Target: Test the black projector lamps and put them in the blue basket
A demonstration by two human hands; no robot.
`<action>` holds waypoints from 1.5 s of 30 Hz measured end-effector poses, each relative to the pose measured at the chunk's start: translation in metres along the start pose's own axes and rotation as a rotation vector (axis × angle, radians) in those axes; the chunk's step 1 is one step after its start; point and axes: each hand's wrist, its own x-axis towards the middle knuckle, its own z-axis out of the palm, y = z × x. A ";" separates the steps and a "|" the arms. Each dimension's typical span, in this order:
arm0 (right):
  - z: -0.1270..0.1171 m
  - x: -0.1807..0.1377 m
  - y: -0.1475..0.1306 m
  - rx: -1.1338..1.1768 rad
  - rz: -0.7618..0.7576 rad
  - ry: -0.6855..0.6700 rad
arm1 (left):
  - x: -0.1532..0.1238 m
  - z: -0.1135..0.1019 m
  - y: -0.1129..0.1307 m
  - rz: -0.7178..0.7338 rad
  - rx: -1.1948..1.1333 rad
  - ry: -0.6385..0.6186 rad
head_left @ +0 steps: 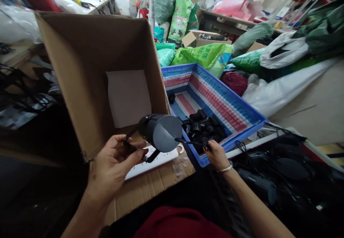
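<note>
My left hand (114,166) is closed around the black bracket of a dark grey cylindrical lamp (161,132), holding it up in front of a large open cardboard box (88,73). A thin black cable (189,142) runs from the lamp to my right hand (215,153), which pinches its end at the near edge of a blue plastic crate (231,105). The crate holds a pile of small black parts (204,127). A white power strip (156,161) lies on the box's front flap, just under the lamp.
Green and white bags (204,55) and small cardboard boxes are piled behind the crate. Black lamps and tangled cables (282,170) lie at the right. A dark cluttered shelf stands to the left. My red-clad lap is at the bottom.
</note>
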 end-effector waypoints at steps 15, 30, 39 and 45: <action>0.056 0.041 -0.103 0.296 -0.454 -0.504 | 0.007 -0.058 0.001 -0.037 -0.237 0.189; 0.078 0.021 -0.079 0.234 -0.434 -0.459 | 0.027 -0.046 -0.034 0.032 -0.406 0.054; 0.082 0.025 -0.075 0.228 -0.431 -0.429 | 0.037 -0.027 -0.036 0.127 -0.442 -0.029; 0.086 0.023 -0.066 0.186 -0.472 -0.390 | 0.036 -0.030 -0.038 0.086 -0.447 -0.016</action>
